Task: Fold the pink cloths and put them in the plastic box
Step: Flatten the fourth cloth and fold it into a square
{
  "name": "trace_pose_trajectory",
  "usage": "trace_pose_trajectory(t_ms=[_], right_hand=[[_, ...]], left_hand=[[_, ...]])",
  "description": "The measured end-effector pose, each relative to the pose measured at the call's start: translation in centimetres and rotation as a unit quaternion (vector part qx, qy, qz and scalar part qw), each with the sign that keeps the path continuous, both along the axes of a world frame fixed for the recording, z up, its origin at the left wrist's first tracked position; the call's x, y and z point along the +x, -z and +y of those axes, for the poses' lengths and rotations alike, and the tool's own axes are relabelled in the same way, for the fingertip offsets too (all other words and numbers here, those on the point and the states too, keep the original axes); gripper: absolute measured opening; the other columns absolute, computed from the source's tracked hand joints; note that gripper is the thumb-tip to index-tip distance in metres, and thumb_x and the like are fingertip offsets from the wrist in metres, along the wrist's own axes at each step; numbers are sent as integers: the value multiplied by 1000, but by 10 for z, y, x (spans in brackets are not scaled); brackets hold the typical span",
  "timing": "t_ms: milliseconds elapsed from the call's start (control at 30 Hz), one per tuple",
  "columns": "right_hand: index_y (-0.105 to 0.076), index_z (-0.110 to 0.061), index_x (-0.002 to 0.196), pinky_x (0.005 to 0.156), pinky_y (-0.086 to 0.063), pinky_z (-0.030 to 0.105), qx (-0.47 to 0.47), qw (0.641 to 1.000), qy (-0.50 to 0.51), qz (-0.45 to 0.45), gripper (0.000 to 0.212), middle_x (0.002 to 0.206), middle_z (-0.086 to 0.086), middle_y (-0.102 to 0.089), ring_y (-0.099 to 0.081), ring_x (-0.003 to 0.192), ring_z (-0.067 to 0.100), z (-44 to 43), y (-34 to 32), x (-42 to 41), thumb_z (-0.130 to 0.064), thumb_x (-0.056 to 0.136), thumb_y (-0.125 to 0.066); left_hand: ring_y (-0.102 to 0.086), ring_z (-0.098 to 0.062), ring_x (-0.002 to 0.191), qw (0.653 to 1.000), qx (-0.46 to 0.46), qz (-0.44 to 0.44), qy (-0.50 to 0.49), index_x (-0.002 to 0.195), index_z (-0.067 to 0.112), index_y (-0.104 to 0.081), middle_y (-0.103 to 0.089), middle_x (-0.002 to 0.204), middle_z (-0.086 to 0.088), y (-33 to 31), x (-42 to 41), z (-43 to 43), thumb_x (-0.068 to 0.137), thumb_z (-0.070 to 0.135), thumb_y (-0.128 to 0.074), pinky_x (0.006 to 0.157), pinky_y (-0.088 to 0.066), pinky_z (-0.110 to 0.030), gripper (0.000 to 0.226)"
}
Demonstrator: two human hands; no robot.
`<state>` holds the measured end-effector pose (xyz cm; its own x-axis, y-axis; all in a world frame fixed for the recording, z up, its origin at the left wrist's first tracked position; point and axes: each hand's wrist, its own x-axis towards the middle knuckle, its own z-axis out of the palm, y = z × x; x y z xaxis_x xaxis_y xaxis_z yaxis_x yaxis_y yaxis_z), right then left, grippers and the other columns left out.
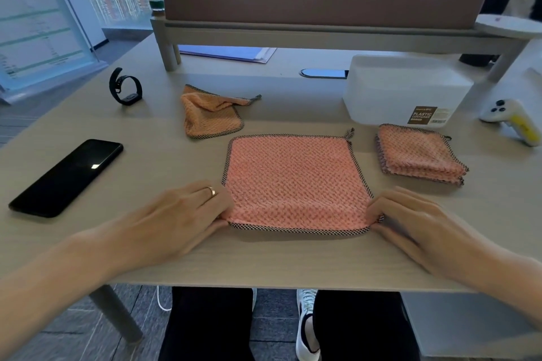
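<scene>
— On the table [152, 129], near edge: flat pink cloth [296, 182]; left grip [181, 214] and right grip [416, 220] each pinched a near corner.
— Plastic box [404, 88] sat far right, apart. Risk was an uneven lift: a corner could slip and leave the fold crooked.

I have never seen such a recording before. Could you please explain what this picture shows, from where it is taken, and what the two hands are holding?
There is no machine here: a person works with bare hands. The single picture comes from a camera worn on the head, looking down at a table. The left hand and the right hand each pinch a near corner of a flat pink cloth. Beyond it lie a crumpled cloth, a folded stack, the plastic box, a phone, a watch and a white and yellow controller.
</scene>
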<state>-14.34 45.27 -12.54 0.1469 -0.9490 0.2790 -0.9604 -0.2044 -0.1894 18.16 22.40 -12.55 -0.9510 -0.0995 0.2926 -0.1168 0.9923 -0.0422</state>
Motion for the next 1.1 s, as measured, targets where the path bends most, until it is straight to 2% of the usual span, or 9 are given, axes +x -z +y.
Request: trace_pose_trajectory(t_ms=[100, 200, 400, 467, 567, 700, 833, 967, 1100], right_hand=[[-59, -23, 102, 74, -52, 31, 5, 1000, 11, -6, 15, 96, -15, -57, -58, 85, 8, -6, -1, -1, -33, 104, -47], [-55, -29, 98, 70, -54, 33, 6, 987, 71, -147, 2, 88, -12, -64, -65, 80, 11, -15, -7, 1, -29, 99, -52], [-62, -18, 103, 77, -57, 24, 0, 920, 123, -372, 27, 90, 5, -71, -73, 81, 20, -50, -33, -6, 4, 89, -70], [-68, -11, 96, 71, -57, 22, -11, 905, 138, -402, 19, 85, 10, -73, -71, 74, 21, -59, -41, -15, 5, 86, -72], [-70, -7, 88, 52, -52, 17, -2, 880, 178, -440, 6, 76, 11, -73, -65, 55, 13, -73, -48, -25, -2, 89, -71], [-74, -13, 88, 52, -54, 22, 19, 888, 234, -394, 8, 77, 4, -76, -66, 56, 12, -105, -51, -43, -15, 94, -69], [-76, -17, 89, 53, -51, 16, 70, 917, 260, -295, 9, 79, 1, -76, -66, 54, 5, -145, -46, -57, -17, 95, -69], [-78, -24, 88, 65, -42, 12, 90, 947, 272, -143, 5, 81, -9, -75, -64, 71, -1, -166, -31, -63, -23, 90, -74], [-77, -27, 85, 66, -39, 10, 80, 951, 275, -117, 4, 78, -13, -72, -63, 76, -2, -168, -23, -64, -26, 88, -75]], left_hand=[[-49, -5, 77, 996, 85, 10, -32, 96, 22, -51, -58, 87, 11, -3, 0, -2, 99, 33, -47, 72, -42, -20, 12], [-60, -3, 85, 969, 227, 33, -90, 98, 27, -48, -63, 89, 16, -10, -3, -4, 99, 24, -59, 74, -45, -13, 11], [-67, -20, 87, 912, 378, 121, -107, 103, 27, -59, -66, 95, 3, -36, -26, -21, 89, 7, -73, 80, -56, -29, 28], [-69, -22, 83, 886, 425, 147, -115, 98, 23, -64, -69, 91, -2, -40, -32, -33, 88, 8, -75, 78, -59, -35, 21], [-70, -17, 77, 840, 486, 195, -143, 92, 19, -71, -76, 84, -3, -38, -42, -48, 84, 24, -74, 75, -58, -27, 10], [-71, -17, 76, 822, 490, 184, -225, 89, 18, -77, -78, 82, -3, -27, -64, -72, 91, 22, -72, 75, -59, -29, 7], [-70, -3, 78, 866, 372, 148, -299, 86, 28, -78, -76, 79, 13, -22, -88, -97, 89, 32, -75, 77, -53, -26, 7], [-60, 8, 74, 898, 278, 117, -320, 84, 32, -76, -68, 77, 22, -17, -103, -101, 88, 33, -77, 60, -37, -4, 4], [-60, 9, 72, 904, 251, 119, -325, 83, 30, -77, -68, 76, 22, -12, -106, -103, 86, 32, -78, 59, -37, -3, 4]])
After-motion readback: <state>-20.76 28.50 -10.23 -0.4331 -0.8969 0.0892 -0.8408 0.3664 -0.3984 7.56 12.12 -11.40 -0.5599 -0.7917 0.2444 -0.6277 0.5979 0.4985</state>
